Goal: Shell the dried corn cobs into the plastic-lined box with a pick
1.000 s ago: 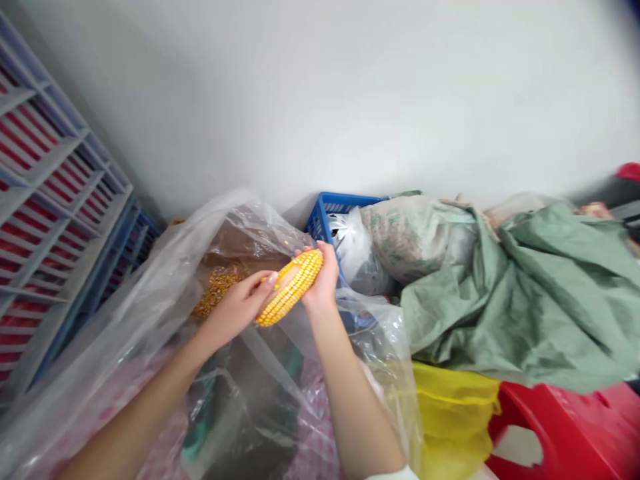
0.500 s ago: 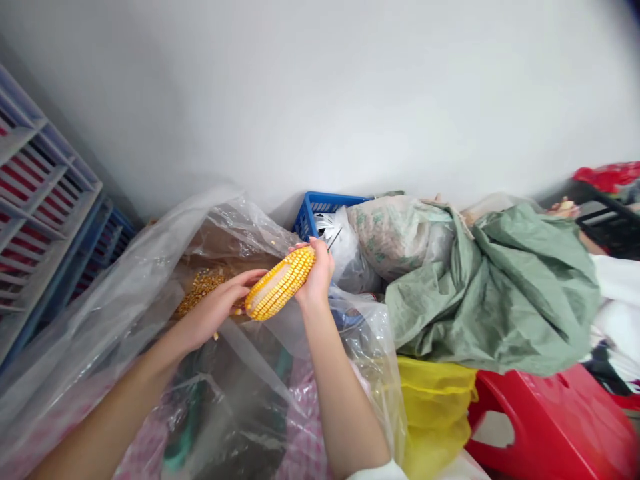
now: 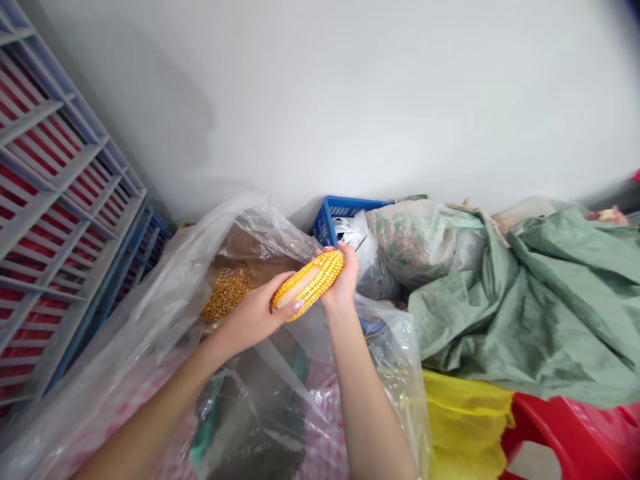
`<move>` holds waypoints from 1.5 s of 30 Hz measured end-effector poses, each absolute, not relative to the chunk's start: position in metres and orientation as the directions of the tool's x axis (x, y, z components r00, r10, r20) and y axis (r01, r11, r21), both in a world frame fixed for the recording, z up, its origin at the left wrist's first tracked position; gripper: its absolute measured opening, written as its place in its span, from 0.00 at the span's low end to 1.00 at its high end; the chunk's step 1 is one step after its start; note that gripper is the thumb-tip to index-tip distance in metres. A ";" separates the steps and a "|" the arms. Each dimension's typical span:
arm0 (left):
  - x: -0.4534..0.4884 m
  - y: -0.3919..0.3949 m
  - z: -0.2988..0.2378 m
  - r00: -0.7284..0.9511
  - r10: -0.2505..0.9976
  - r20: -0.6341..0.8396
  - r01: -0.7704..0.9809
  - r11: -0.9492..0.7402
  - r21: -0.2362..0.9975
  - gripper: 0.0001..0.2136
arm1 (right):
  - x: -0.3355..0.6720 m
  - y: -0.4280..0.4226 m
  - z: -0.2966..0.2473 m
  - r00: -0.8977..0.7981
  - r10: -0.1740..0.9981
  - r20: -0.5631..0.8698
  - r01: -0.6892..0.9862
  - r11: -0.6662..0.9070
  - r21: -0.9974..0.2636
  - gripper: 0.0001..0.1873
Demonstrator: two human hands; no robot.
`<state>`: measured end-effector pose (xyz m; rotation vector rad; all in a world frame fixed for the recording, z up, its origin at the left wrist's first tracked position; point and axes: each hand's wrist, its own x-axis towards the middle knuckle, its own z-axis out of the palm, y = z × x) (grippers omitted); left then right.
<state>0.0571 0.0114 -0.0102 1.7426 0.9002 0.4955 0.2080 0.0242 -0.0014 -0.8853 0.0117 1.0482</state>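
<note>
A yellow corn cob [image 3: 313,283] with one bare strip of missing kernels is held between both hands above a large clear plastic bag [image 3: 165,313]. My left hand [image 3: 255,315] grips the cob's near end, thumb pressed on the kernels. My right hand [image 3: 344,280] wraps round its far end. A heap of loose corn kernels [image 3: 226,293] lies inside the bag, just left of the hands.
Stacked grey, red and blue crates [image 3: 60,200] stand at the left against the white wall. A blue basket [image 3: 333,213] holds stuffed bags behind the hands. A green woven sack [image 3: 540,300] lies at the right, above a yellow bag [image 3: 465,420] and a red plastic stool [image 3: 575,440].
Both hands have kept hold of the cob. The left thumb has slid along the kernels, and the bare strip shows more. The view has swung slightly left.
</note>
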 end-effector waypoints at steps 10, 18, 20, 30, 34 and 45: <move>0.065 0.003 -0.018 0.570 0.819 -0.062 0.446 -0.245 0.861 0.21 | 0.204 0.026 -0.007 0.580 0.709 -0.401 -0.688 0.163 -0.707 0.10; 0.066 0.001 -0.027 0.560 0.825 -0.072 0.449 -0.229 0.864 0.20 | 0.203 0.026 -0.009 0.597 0.705 -0.383 -0.661 0.162 -0.733 0.10; 0.066 0.001 -0.027 0.564 0.823 -0.069 0.447 -0.234 0.863 0.19 | 0.202 0.026 -0.009 0.603 0.700 -0.383 -0.657 0.162 -0.737 0.10; 0.061 0.009 -0.024 0.492 0.864 -0.107 0.536 -0.203 0.820 0.22 | 0.204 0.025 -0.012 0.588 0.691 -0.421 -0.684 0.147 -0.714 0.09; 0.055 0.020 -0.025 0.442 0.885 -0.148 0.473 -0.090 0.876 0.29 | 0.201 0.026 -0.014 0.593 0.694 -0.408 -0.675 0.152 -0.722 0.10; 0.066 0.009 -0.020 0.452 0.887 -0.100 0.725 -0.299 0.620 0.22 | 0.181 0.024 -0.014 0.605 0.745 -0.280 -0.572 0.162 -0.804 0.10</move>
